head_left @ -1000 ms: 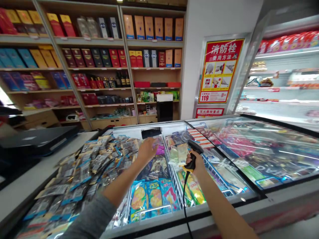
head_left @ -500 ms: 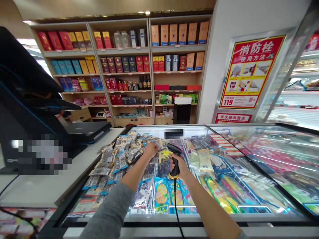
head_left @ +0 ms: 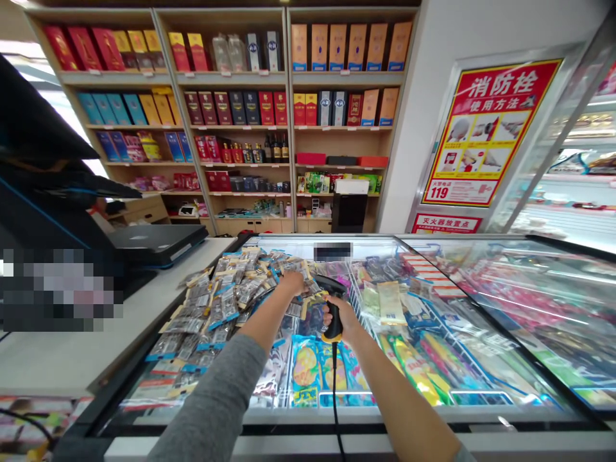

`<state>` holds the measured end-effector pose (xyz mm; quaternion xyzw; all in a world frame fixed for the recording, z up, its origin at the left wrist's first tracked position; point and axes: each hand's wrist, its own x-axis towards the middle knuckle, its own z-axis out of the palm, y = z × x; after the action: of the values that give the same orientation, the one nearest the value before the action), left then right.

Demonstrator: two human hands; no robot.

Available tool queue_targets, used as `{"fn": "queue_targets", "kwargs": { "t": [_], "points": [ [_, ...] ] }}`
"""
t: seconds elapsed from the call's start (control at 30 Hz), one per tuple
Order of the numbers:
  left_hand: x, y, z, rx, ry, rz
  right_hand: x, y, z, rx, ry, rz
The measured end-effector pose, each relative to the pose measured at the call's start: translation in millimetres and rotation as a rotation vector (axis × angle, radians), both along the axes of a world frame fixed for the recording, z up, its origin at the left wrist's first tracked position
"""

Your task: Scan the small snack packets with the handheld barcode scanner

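Observation:
My right hand (head_left: 345,321) is wrapped around the handle of a black and yellow barcode scanner (head_left: 333,326). The scanner's head points forward and left, toward my left hand, and its cable hangs down toward me. My left hand (head_left: 292,282) is closed at the right edge of a heap of small packets (head_left: 231,295) with clear fronts and blue and beige edges. Its fingertips are partly hidden, pinching a small packet (head_left: 294,264) at the heap's edge. The heap lies spread on the glass top of a chest freezer (head_left: 283,418).
Under the glass are bagged frozen goods (head_left: 308,369) and wire baskets (head_left: 359,295). At left, a counter (head_left: 58,359) carries a scale (head_left: 154,244) and a dark terminal (head_left: 43,192). Shelves of boxed goods (head_left: 240,109) stand behind; a red fire-hydrant poster (head_left: 491,131) hangs at right.
The view has tipped down and shifted slightly. My left hand has turned a little and lies lower against the packets. The scanner stays in my right hand, close by.

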<state>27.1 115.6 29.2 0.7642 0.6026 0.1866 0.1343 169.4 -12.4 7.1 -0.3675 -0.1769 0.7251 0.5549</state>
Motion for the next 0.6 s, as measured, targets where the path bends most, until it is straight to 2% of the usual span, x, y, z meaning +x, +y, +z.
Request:
{"fn": "queue_targets", "kwargs": {
  "t": [0.13, 0.33, 0.4, 0.47, 0.53, 0.6],
  "points": [
    [-3, -11, 6.6, -0.029, 0.088, 0.024, 0, -3, 3.6, -0.022, -0.006, 0.004],
    [-13, -36, 24.6, 0.082, 0.038, 0.053, -2, -6, 8.3, -0.003, 0.012, -0.008],
    [-6, -43, 24.6, 0.162, -0.116, 0.061, 0, -7, 11.6, 0.034, 0.028, -0.026],
    [7, -50, 15.9, 0.219, -0.367, 0.095, 6, -9, 15.6, 0.093, 0.044, -0.052],
    [23, -58, -0.9, 0.176, -0.629, 0.147, 14, -12, 18.6, 0.165, 0.024, -0.082],
    [35, -64, -20.7, 0.029, -0.84, 0.154, 21, -15, 19.0, 0.226, -0.05, -0.112]
  ]
}}
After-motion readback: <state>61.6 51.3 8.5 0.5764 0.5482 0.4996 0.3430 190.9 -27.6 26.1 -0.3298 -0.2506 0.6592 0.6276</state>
